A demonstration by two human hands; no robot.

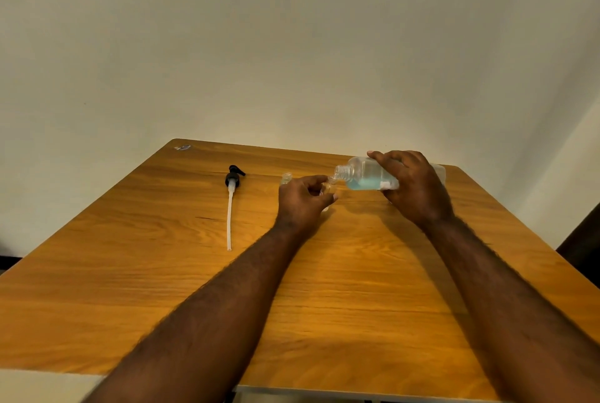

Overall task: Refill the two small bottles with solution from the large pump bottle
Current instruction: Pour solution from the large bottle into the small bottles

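Blue water sits low in the big bottle (367,175), which is held on its side above the table (324,305) by the right hand (412,188), fingers wrapped tight around it. Its open mouth is pointed at a small bottle (326,188), pinched in the left hand (302,201) with a narrow grip. Another small bottle (286,177) is stood just behind that hand. The pump (232,201) is laid flat, well to the left.
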